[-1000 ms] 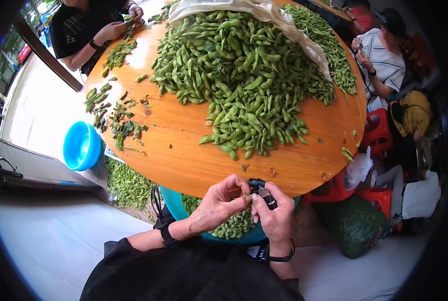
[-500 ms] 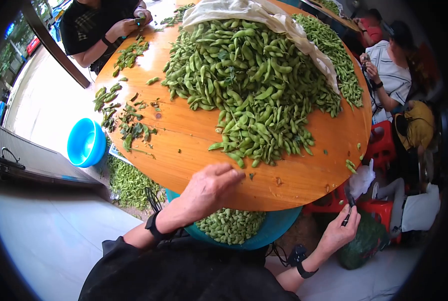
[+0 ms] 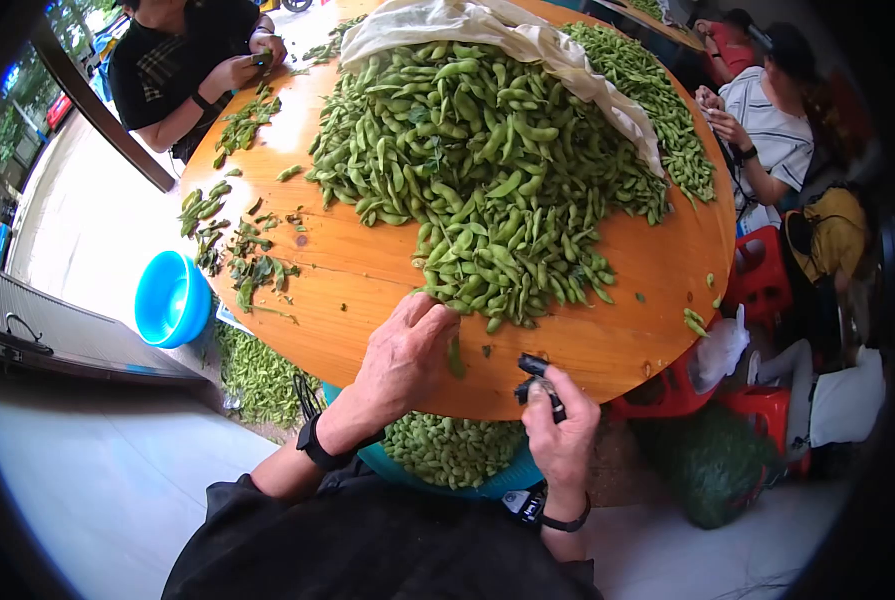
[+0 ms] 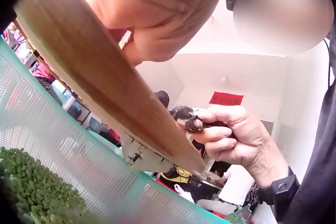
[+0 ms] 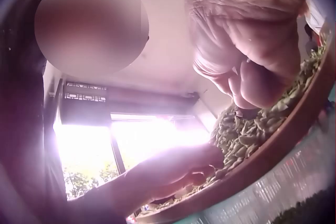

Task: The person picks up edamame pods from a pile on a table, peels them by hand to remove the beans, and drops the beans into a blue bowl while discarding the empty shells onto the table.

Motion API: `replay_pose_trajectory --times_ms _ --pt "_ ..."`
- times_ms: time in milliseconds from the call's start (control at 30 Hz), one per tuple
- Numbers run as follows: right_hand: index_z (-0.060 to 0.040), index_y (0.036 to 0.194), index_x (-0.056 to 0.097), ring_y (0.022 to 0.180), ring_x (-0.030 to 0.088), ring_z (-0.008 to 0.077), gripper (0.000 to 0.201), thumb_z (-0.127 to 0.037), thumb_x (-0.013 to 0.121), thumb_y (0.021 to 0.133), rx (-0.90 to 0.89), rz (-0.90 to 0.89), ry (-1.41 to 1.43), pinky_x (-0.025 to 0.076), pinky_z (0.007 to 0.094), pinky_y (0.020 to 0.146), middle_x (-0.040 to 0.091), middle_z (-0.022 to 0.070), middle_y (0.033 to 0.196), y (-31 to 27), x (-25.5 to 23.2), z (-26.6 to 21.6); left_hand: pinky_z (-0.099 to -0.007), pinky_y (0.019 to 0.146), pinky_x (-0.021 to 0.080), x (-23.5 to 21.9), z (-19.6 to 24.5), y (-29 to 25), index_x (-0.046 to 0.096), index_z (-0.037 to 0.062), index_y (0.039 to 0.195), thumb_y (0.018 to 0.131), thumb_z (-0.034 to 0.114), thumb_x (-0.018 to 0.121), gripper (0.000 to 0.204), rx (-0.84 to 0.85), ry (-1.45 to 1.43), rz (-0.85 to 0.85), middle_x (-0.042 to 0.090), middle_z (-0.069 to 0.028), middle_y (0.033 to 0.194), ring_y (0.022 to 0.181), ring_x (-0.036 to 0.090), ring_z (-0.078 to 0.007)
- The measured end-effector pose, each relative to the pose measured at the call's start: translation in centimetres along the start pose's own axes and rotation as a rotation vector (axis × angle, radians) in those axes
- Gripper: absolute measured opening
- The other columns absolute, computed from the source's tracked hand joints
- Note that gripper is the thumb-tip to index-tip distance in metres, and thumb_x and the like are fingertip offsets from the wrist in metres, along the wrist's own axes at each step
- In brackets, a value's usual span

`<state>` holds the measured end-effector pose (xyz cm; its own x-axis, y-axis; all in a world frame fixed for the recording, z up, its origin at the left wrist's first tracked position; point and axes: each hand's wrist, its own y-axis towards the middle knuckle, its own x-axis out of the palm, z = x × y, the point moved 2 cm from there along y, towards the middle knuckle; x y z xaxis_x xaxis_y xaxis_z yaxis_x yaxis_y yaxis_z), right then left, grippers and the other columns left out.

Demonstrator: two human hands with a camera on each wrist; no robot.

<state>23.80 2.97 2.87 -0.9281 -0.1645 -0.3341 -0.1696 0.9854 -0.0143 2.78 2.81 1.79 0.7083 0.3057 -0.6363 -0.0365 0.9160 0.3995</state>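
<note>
A large heap of green soybean pods [image 3: 507,190] covers much of the round wooden table [image 3: 357,340]. My left hand [image 3: 402,355] is at the heap's near edge, its fingers bent down; a blurred pod [image 3: 455,356] shows beneath them, and the thumb is hidden. To its right, over the table's front edge, my right hand [image 3: 565,425] grips a small dark tool [image 3: 534,368] with black bands. The left wrist view shows the tool [image 4: 184,113] between thumb and curled fingers. Below the edge, a teal basket [image 4: 113,169] contains shelled beans [image 4: 42,187].
A blue basin [image 3: 172,300] stands to the left, near pods spread on the floor [image 3: 257,370]. Wilted leaves [image 3: 257,270] lie on the table's left side. Red stools [image 3: 757,265] and a dark green bag [image 3: 712,475] are at right. Other people sit around the table.
My two hands were together at the table edge, then parted, the right swinging far out to the right. Now the right is back near the middle, and the left has moved up to the heap.
</note>
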Motion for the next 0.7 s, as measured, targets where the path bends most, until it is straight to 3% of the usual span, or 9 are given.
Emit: replay_pose_trajectory --times_ms 100,167,400,500,567,600,667,700 --pt "0.0054 0.105 0.066 0.067 0.065 0.0174 0.020 0.002 0.057 0.087 -0.052 -0.005 -0.007 0.050 0.0293 0.062 0.067 0.0122 0.080 0.2 0.8 0.5 -0.0379 0.074 0.052 -1.3 0.6 -0.4 0.066 0.0054 0.102 0.079 -0.003 0.066 0.024 -0.048 -0.030 0.068 0.061 -0.0116 0.096 0.087 0.062 -0.0331" --pt "0.0056 0.104 0.066 0.067 0.065 0.0183 0.019 0.002 0.058 0.087 -0.066 0.002 -0.050 0.050 0.0303 0.062 0.067 0.0129 0.080 0.1 0.6 0.6 -0.0387 0.075 0.053 -2.6 0.8 -0.7 0.067 0.0072 0.105 0.076 -0.003 0.067 0.031 0.056 -0.027 -0.150 0.061 -0.0115 0.105 0.094 0.062 -0.0320" --pt "0.0067 0.105 0.064 0.067 0.065 0.0200 0.020 0.002 0.059 0.087 -0.050 -0.023 -0.068 0.050 0.0312 0.063 0.065 0.0131 0.078 -0.6 0.7 1.2 -0.0374 0.078 0.054 -0.9 -0.2 -0.6 0.066 0.0093 0.105 0.070 0.002 0.070 0.036 0.275 0.240 -0.214 0.052 -0.0142 0.123 0.105 0.057 -0.0328" --pt "0.0075 0.107 0.063 0.063 0.061 0.0155 0.020 0.002 0.058 0.088 -0.063 -0.015 -0.068 0.048 0.0286 0.059 0.064 0.0102 0.080 -0.7 0.7 1.3 -0.0381 0.075 0.055 -1.2 0.5 -0.5 0.065 0.0070 0.103 0.073 0.002 0.070 0.031 0.201 0.130 -0.230 0.060 -0.0124 0.112 0.097 0.059 -0.0328" --pt "0.0086 0.111 0.061 0.059 0.055 0.0089 0.022 0.002 0.057 0.091 0.080 -0.112 0.215 0.045 0.0253 0.053 0.060 0.0057 0.081 -1.0 1.2 1.2 -0.0292 0.076 0.054 -1.2 0.9 -1.1 0.066 0.0050 0.098 0.080 -0.001 0.072 0.020 -0.148 -0.276 -0.285 0.065 -0.0071 0.092 0.084 0.065 -0.0204" --pt "0.0102 0.115 0.059 0.057 0.049 0.0043 0.024 0.001 0.056 0.093 0.102 -0.137 0.343 0.041 0.0227 0.048 0.055 0.0021 0.081 -1.0 1.5 0.9 -0.0292 0.076 0.054 -0.9 1.2 -1.4 0.066 0.0050 0.098 0.080 -0.001 0.072 0.020 -0.148 -0.277 -0.287 0.065 -0.0071 0.092 0.084 0.065 -0.0204" --pt "0.0108 0.116 0.058 0.057 0.049 0.0044 0.024 0.000 0.056 0.094 0.124 -0.159 0.430 0.040 0.0225 0.048 0.054 0.0019 0.081 -1.0 1.7 0.7 -0.0241 0.075 0.052 0.1 1.6 -2.1 0.064 0.0008 0.096 0.089 0.001 0.068 0.009 -0.423 -0.703 -0.298 0.065 -0.0017 0.082 0.078 0.063 -0.0086" --pt "0.0114 0.117 0.058 0.056 0.049 0.0045 0.025 0.000 0.056 0.095 0.145 -0.181 0.520 0.040 0.0222 0.048 0.053 0.0018 0.081 -0.9 1.9 0.7 -0.0241 0.075 0.052 0.5 1.8 -2.3 0.064 0.0008 0.096 0.089 0.001 0.068 0.009 -0.421 -0.702 -0.299 0.065 -0.0017 0.082 0.078 0.063 -0.0086"
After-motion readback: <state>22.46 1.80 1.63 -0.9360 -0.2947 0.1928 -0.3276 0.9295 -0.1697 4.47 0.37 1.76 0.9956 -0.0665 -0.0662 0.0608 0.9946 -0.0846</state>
